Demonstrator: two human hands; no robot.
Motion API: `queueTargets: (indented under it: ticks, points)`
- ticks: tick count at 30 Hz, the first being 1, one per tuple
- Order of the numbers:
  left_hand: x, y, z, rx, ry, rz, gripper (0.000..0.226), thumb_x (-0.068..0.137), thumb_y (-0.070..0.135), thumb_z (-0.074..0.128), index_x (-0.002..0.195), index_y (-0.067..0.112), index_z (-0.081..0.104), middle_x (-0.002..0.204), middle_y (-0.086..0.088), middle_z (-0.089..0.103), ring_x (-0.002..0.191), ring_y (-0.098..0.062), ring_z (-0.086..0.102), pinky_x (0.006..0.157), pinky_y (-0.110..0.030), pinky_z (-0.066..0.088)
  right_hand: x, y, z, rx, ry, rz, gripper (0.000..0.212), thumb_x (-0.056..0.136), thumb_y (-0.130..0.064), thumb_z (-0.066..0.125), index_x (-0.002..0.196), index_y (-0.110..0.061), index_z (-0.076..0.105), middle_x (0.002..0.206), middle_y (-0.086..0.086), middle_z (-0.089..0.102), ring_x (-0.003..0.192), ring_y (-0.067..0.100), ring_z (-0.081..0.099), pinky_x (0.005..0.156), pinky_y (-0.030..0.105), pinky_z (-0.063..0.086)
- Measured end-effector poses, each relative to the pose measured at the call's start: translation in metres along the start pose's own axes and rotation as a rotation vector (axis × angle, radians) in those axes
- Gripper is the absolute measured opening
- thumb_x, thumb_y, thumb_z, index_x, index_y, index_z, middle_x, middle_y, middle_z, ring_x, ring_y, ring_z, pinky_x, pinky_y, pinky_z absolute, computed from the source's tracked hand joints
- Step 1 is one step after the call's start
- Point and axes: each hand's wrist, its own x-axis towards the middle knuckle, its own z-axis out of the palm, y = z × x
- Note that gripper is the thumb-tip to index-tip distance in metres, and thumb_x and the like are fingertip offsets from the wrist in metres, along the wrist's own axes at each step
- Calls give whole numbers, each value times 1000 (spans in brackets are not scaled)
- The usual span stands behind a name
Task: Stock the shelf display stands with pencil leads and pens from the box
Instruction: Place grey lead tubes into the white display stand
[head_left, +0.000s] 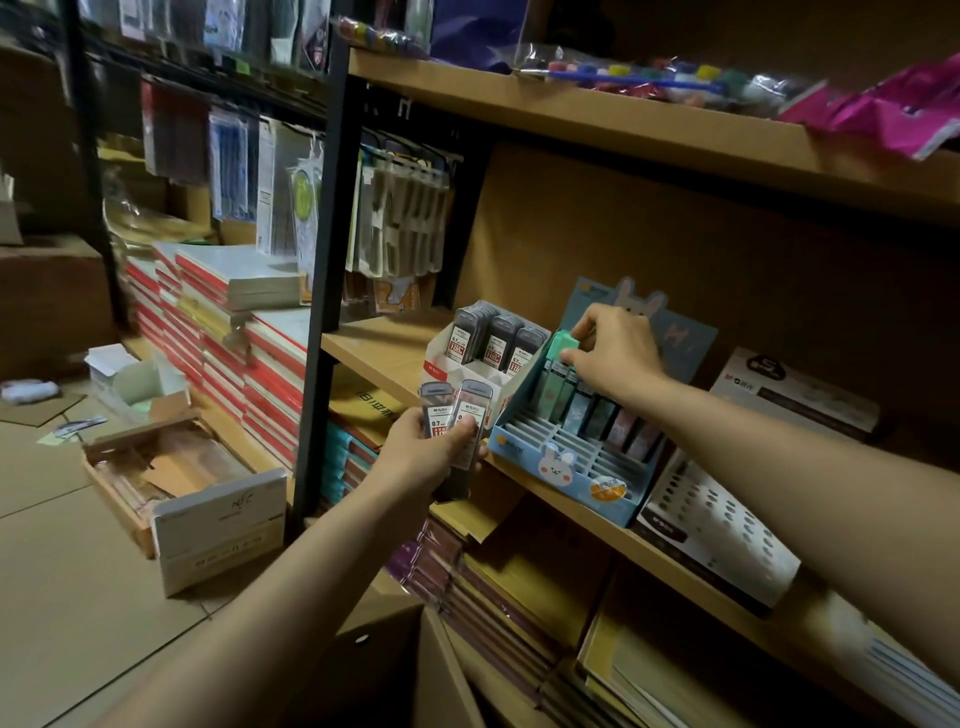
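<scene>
- The left hand (431, 447), in the middle of the frame, has its fingers and thumb curled round a small bunch of lead cases (457, 415); the grey caps of the cases stick up above the fingers, and their lower ends show below the palm.
- That hand sits just in front of the white stand (457, 358), which is on the wooden shelf (374, 348) and has more grey lead cases standing upright in its back row.
- The right hand (618, 348), right of centre, pinches the top of a mint-green case (563, 345) between thumb and fingers; the case stands at the upper left of the blue rabbit stand (566, 467).
- Below the green case, a row of patterned cases fills the blue stand's upper slots, while the front slots show bare dividers.
- At the lower left of the frame an open cardboard box (171, 467) lies on the tiled floor, well apart from both hands.
- Stacks of red-edged notebooks (234, 332) sit left of the black shelf post.
</scene>
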Motion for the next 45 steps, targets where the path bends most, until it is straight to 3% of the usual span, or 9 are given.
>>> queueTargets:
  ticks: [9, 18, 21, 24, 30, 33, 35, 38, 45]
  points:
    - [-1, 0, -2, 2, -2, 13, 35, 95, 17, 58, 128, 8, 49, 103, -15, 66, 66, -11, 67, 48, -19, 50, 2, 0, 21, -52, 32, 1, 15, 83, -27, 76, 94, -20, 67, 98, 5, 69, 99, 27, 61, 87, 47, 52]
    - [-4, -2, 0, 39, -51, 51, 35, 94, 21, 59, 126, 11, 52, 106, -13, 67, 75, -14, 68, 56, -22, 52, -7, 5, 20, -50, 173, -91, 34, 88, -36, 70, 119, -22, 67, 103, -1, 54, 91, 15, 52, 71, 27, 42]
    - [-5, -2, -1, 62, -59, 66, 36, 94, 23, 59, 128, 15, 53, 111, -11, 66, 86, -19, 66, 62, -29, 50, -27, -9, 17, 272, -61, -122, 33, 93, -38, 61, 122, -22, 65, 91, -6, 62, 75, 8, 56, 63, 19, 43]
    - [-6, -1, -1, 79, -76, 80, 38, 94, 23, 59, 130, 16, 52, 114, -10, 64, 91, -20, 65, 64, -29, 50, -53, -24, 18, 456, -437, -107, 40, 91, -37, 64, 129, -24, 59, 100, 0, 69, 89, 17, 68, 81, 37, 59]
    - [-4, 5, -7, 88, -118, 72, 36, 97, 28, 54, 130, 17, 48, 107, -8, 63, 82, -17, 63, 60, -27, 51, -48, -33, 12, 540, -474, -39, 37, 86, -11, 72, 121, -19, 63, 98, 8, 71, 82, 16, 72, 73, 28, 60]
    - [2, 11, -17, 25, -90, 6, 30, 101, 23, 47, 130, 16, 41, 101, -11, 56, 75, -19, 58, 62, -29, 51, -19, -35, -1, 620, -316, 13, 30, 85, -6, 71, 110, -19, 62, 108, 8, 65, 82, 15, 68, 70, 27, 59]
    - [9, 13, -28, 24, -41, -19, 31, 99, 8, 45, 128, 18, 37, 100, -12, 53, 78, -20, 56, 65, -29, 52, 5, -36, -7, 488, -136, -52, 26, 83, -9, 74, 104, -19, 62, 106, 4, 64, 90, 19, 66, 78, 36, 59]
    - [14, 15, -39, 37, -47, -18, 40, 95, -4, 46, 118, 28, 41, 107, -10, 54, 89, -21, 60, 68, -28, 54, 29, -40, -3, 274, 43, -146, 20, 84, -16, 74, 101, -21, 66, 101, 3, 67, 90, 17, 63, 71, 26, 53]
    - [23, 6, -58, 81, 5, 37, 31, 93, 5, 55, 119, 23, 54, 111, -10, 63, 102, -25, 65, 89, -44, 54, 41, -46, 34, 158, 60, -156, 14, 87, -14, 70, 101, -14, 69, 101, 8, 69, 90, 21, 64, 79, 38, 57]
